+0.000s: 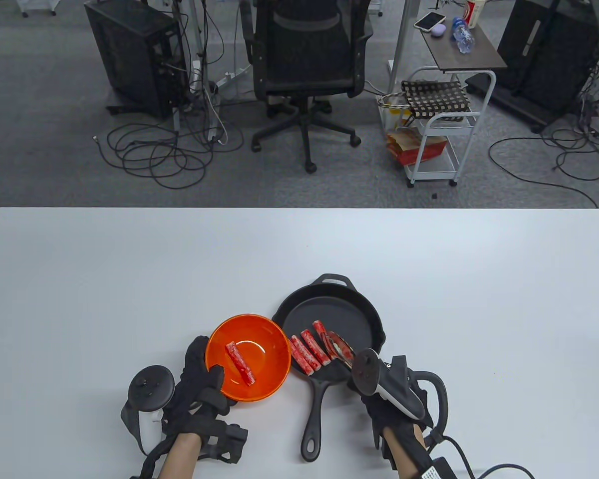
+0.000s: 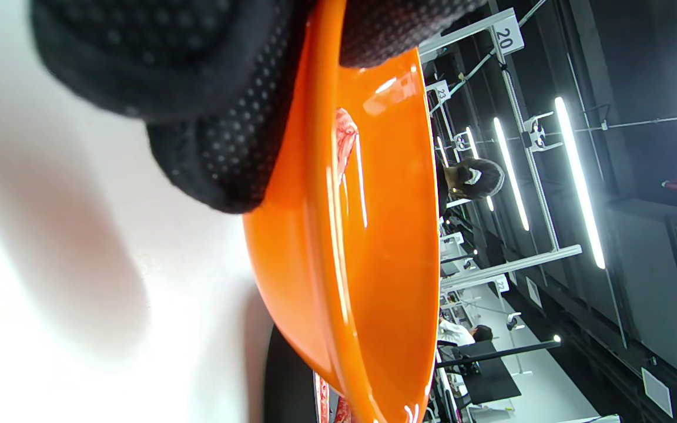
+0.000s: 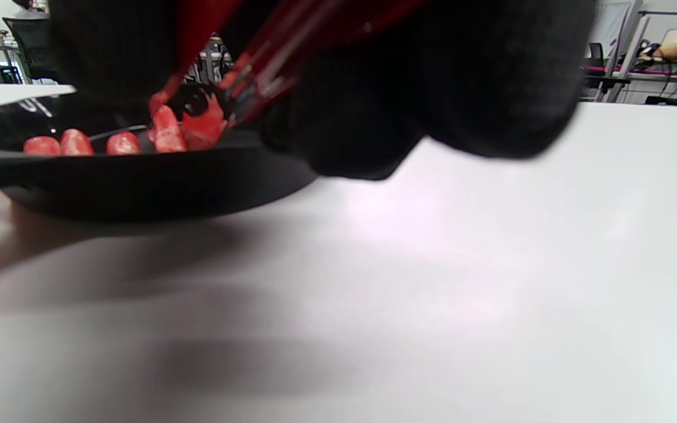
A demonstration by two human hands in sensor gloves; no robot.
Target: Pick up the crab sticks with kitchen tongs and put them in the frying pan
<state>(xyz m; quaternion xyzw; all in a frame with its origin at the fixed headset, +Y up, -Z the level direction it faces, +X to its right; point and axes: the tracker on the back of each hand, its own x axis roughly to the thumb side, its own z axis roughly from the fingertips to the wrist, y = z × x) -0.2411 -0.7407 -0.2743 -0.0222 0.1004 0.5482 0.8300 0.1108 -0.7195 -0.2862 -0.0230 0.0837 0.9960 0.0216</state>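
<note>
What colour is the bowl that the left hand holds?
Bright orange; the bowl shows best in the table view, gripped by the left hand.

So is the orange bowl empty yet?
Not empty: one crab stick lies in the orange bowl, which the left hand grips at its rim.
</note>
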